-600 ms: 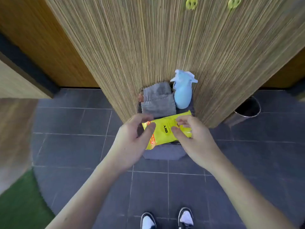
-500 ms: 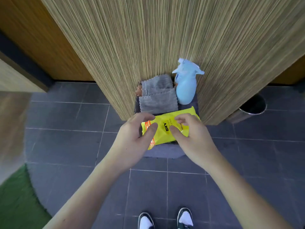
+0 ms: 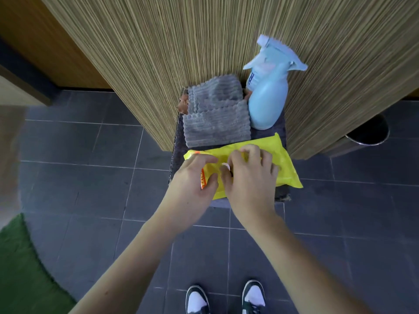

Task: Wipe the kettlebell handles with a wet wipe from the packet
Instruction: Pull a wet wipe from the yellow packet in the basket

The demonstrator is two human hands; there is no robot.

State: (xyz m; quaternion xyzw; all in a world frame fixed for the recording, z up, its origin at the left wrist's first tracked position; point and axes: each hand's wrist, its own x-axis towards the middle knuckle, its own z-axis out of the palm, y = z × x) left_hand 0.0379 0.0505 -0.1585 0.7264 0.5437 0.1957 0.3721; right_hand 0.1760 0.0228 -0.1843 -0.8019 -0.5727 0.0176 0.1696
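Observation:
A yellow wet wipe packet [image 3: 284,164] with an orange patch at its left end lies on a small dark grey stool [image 3: 178,141]. My left hand [image 3: 192,180] presses on the packet's left end. My right hand [image 3: 248,175] is over the packet's middle, its thumb and fingertips pinching at the top face near a small white bit; whether that is a wipe or the flap I cannot tell. No kettlebell is in view.
A folded grey cloth [image 3: 215,114] and a light blue spray bottle [image 3: 268,87] sit behind the packet against a striped wooden wall [image 3: 204,41]. A round metal bin [image 3: 367,132] stands to the right. Green turf [image 3: 20,268] is at lower left. My shoes [image 3: 224,298] are on dark floor tiles.
The camera has moved closer and lower toward the stool. My two hands have drawn together over the packet's left and middle, and my right fingers now pinch at its top.

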